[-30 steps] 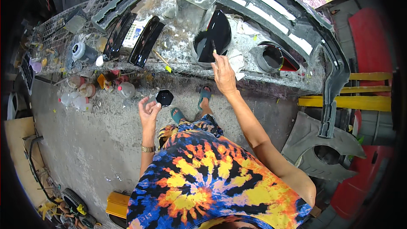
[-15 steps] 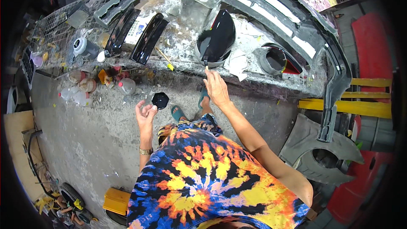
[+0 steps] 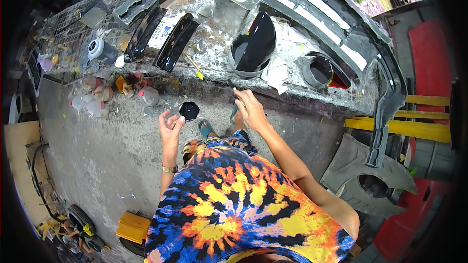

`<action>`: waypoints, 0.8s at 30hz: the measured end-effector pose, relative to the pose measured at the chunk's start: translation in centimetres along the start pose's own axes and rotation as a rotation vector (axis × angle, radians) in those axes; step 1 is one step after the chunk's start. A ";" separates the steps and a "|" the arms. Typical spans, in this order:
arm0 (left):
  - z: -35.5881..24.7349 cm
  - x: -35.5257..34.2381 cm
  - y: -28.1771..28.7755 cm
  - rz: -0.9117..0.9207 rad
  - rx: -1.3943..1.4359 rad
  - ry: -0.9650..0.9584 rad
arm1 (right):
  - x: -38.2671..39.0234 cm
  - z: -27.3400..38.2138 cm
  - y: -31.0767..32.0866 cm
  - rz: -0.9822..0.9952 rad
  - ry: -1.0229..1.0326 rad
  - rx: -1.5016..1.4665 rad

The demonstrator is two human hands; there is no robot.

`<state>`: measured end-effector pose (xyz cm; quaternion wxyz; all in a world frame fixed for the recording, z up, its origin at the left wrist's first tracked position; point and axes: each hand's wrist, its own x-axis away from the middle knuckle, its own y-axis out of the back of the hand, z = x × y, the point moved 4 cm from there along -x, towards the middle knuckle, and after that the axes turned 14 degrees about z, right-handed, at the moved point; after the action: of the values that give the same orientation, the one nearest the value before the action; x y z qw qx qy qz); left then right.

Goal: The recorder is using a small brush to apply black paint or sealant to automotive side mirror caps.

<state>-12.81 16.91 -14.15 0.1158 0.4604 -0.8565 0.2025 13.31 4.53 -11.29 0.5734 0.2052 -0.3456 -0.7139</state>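
My left hand (image 3: 169, 129) pinches the edge of a small black six-sided cup (image 3: 189, 110) between thumb and fingers. Its inside looks dark and shiny. In my right hand (image 3: 250, 109) is a slim brush (image 3: 231, 83), its dark tip pointing at the bench's front edge; the grip hides most of the handle. Just beyond that tip, apart from it, a glossy black curved part (image 3: 257, 41) rests tilted on a round grey tub (image 3: 237, 58). Farther right, a black-and-red lamp-like part (image 3: 337, 79) leans on another round tub (image 3: 312, 70).
On the cluttered bench (image 3: 209, 44) lie two glossy black strips (image 3: 175, 42), a metal can (image 3: 234, 2), a white cloth (image 3: 276, 74) and a yellow-tipped stick (image 3: 200, 75). A large bumper (image 3: 387, 68) curves around the right side. Plastic bottles (image 3: 148, 96) stand below, left. A grey fender (image 3: 351, 175) lies right.
My right hand has drawn the brush back from the lower end of the glossy black part, toward me. The left hand still holds the cup. The view has shifted slightly.
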 end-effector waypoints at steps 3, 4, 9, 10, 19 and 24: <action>0.0 -0.9 -0.6 0.036 -0.071 -0.001 | 1.6 2.9 1.5 0.029 0.147 -0.311; 0.1 -1.2 -1.0 0.031 -0.033 -0.017 | 1.8 3.8 1.4 0.089 0.209 -0.415; -0.3 -2.7 -2.1 0.072 0.014 -0.078 | 1.7 3.5 1.5 0.227 0.150 -0.592; -0.4 -2.9 -2.0 0.051 0.050 -0.081 | 1.6 3.1 2.5 0.105 0.210 -0.507; 0.1 -2.6 -1.3 0.081 0.001 -0.077 | -3.2 -0.8 6.1 -0.325 0.028 0.049; 0.7 -1.3 -0.7 0.053 -0.007 -0.040 | -4.3 -0.5 5.4 -0.339 0.111 0.184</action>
<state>-11.49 17.15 -15.13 0.0951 0.4412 -0.8711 0.1934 18.42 7.97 -8.18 0.4420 0.3509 -0.3379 -0.7532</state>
